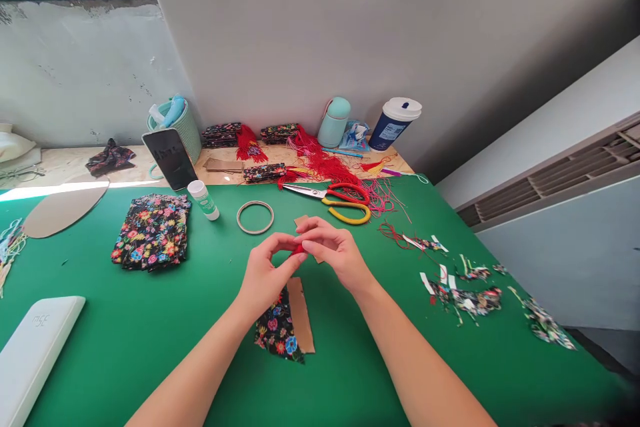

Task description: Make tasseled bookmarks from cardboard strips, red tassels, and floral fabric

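My left hand (270,270) and my right hand (337,253) meet over the middle of the green mat, both with fingers pinched together. Between the fingertips shows a small bit of red thread (299,249), mostly covered by the fingers. Below my left hand lies a piece of black floral fabric (280,327) with a strip of brown cardboard (301,317) along its right side. Another cardboard piece (301,221) is partly hidden behind my right hand. Beyond the hands rest scissors (345,203) with red and yellow handles, and a roll of tape (239,218).
A glue stick (204,201), a phone (171,159) and stacked floral fabric (153,233) are on the left, with a white power bank (43,340) nearer. Red tassels (320,157), a mint bottle (334,122) and a lidded cup (395,125) stand along the wall. Fabric scraps (470,299) lie right.
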{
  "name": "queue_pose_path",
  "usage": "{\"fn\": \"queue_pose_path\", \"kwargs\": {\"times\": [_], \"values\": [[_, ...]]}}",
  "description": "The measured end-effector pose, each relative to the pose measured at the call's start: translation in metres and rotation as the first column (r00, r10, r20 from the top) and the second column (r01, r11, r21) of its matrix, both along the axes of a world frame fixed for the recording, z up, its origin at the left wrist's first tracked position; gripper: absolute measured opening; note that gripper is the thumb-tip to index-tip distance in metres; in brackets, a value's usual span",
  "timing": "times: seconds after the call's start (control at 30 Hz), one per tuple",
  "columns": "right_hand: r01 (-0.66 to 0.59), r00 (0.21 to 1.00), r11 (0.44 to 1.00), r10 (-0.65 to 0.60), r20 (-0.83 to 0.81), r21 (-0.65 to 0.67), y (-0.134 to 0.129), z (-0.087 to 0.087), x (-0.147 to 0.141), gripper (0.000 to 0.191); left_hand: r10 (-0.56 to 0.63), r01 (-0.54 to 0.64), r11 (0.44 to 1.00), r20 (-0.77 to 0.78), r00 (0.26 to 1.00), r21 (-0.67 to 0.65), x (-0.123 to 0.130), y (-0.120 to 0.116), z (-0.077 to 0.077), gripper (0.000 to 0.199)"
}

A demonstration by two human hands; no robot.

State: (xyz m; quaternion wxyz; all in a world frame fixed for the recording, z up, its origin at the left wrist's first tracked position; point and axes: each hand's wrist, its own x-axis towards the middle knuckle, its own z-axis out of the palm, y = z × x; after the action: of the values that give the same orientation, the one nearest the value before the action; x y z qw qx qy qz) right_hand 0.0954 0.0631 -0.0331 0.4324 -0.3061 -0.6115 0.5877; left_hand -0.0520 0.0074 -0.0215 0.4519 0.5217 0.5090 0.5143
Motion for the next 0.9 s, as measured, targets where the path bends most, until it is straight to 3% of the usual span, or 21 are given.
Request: {"fn": "queue_pose_path", "kwargs": {"times": [0.3, 0.73, 0.9], "values": [[0.087, 0.996, 0.996, -0.087, 0.004, 0.000, -0.004, 0.006, -0.006, 0.013, 0.161, -0.159, 0.987, -0.100, 0.982, 0.025, -0.005, 0.002, 0.000, 0.009], [0.105, 0.994, 0.994, -0.106, 0.016, 0.027, -0.007, 0.004, -0.009, 0.013, 0.160, -0.156, 0.987, -0.107, 0.981, 0.044, -0.002, -0.001, 0.001, 0.010], [0.196, 0.975, 0.966, -0.210, 0.073, 0.166, -0.017, 0.016, -0.012, 0.005, 0.182, -0.178, 0.983, -0.085, 0.980, 0.048, -0.002, -0.003, 0.001, 0.010]]}}
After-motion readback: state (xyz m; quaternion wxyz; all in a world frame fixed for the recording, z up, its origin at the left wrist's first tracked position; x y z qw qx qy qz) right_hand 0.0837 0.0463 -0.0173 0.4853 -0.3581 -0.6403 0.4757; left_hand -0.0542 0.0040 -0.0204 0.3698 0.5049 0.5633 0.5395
